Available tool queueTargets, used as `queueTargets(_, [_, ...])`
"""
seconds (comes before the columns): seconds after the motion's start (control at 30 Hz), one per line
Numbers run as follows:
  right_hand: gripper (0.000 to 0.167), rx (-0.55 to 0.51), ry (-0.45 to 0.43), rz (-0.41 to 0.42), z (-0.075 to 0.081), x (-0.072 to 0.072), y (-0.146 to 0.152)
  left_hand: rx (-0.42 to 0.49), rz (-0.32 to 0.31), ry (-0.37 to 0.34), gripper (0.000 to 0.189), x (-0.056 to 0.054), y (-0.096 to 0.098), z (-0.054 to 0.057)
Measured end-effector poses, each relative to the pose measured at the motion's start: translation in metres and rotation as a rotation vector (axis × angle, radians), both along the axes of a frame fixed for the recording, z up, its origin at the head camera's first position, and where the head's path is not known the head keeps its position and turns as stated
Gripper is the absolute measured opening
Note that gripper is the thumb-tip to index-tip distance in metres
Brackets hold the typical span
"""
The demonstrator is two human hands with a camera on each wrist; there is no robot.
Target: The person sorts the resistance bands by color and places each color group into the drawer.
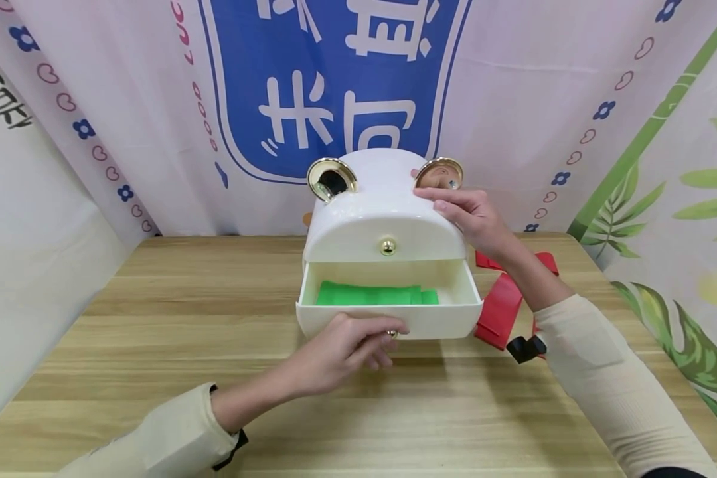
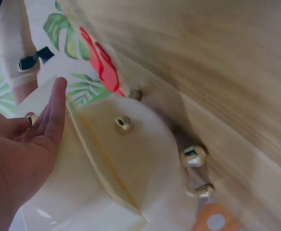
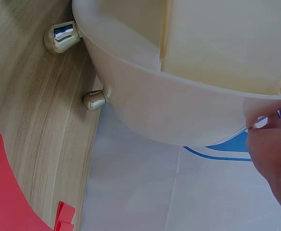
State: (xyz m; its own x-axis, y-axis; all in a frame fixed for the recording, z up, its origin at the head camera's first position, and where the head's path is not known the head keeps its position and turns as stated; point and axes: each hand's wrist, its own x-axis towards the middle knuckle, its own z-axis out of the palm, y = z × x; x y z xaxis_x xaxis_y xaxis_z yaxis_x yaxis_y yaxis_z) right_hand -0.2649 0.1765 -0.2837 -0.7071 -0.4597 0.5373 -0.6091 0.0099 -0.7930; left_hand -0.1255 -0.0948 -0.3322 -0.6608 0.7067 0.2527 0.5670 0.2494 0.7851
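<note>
A white box (image 1: 382, 186) with a rounded top and gold ear-like parts (image 1: 332, 178) stands on the table. Its lower drawer (image 1: 448, 321) is pulled out, and a folded green piece (image 1: 364, 295) lies inside. My left hand (image 1: 328, 355) pinches the gold drawer knob (image 2: 32, 119) between thumb and fingers. Up on the box's right side, my right hand (image 1: 475, 216) rests with its fingers extended beside the right ear. In the right wrist view, the same hand (image 3: 275, 144) touches the box's edge. Above the drawer, a second gold knob (image 1: 388, 246) sits on the closed front.
Flat red pieces (image 1: 500, 309) lie on the wooden table (image 1: 185, 318) to the right of the box, partly under the right forearm. Gold feet (image 3: 63, 37) hold the box off the table. A printed curtain (image 1: 502, 99) hangs close behind.
</note>
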Motion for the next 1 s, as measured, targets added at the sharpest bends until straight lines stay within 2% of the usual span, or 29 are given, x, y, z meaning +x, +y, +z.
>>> queueTargets(0.27, [0.034,0.008,0.006,-0.012,0.000,-0.001,-0.001,0.029,0.050,-0.034,0.029,-0.037,0.002,-0.001])
queueTargets(0.4, [0.034,0.009,0.005,-0.015,-0.001,-0.001,-0.001,0.048,0.060,-0.038,0.028,-0.052,0.002,-0.001])
queueTargets(0.53, [0.034,0.009,0.011,-0.011,-0.001,-0.002,-0.001,0.055,0.063,-0.019,0.028,-0.059,0.002,-0.001])
queueTargets(0.63, [0.034,0.002,0.013,-0.006,-0.001,-0.002,-0.001,0.035,0.058,-0.016,0.028,-0.059,0.001,0.000])
queueTargets(0.7, [0.034,0.000,0.009,-0.005,-0.001,-0.001,-0.001,0.029,0.055,0.011,0.029,-0.058,-0.002,0.003])
queueTargets(0.77, [0.035,0.001,0.005,-0.009,-0.001,-0.001,-0.001,0.051,0.053,0.063,0.029,-0.055,-0.006,0.009])
queueTargets(0.83, [0.034,0.002,-0.002,-0.013,-0.001,0.000,-0.001,0.121,0.054,0.152,0.029,-0.053,-0.012,0.017])
queueTargets(0.93, [0.033,0.001,-0.003,-0.017,0.000,0.000,-0.001,0.265,0.075,0.377,0.027,-0.052,-0.025,0.031])
queueTargets(1.0, [0.033,0.000,-0.003,-0.017,0.000,-0.001,-0.001,0.349,0.126,0.539,0.023,-0.054,-0.034,0.041])
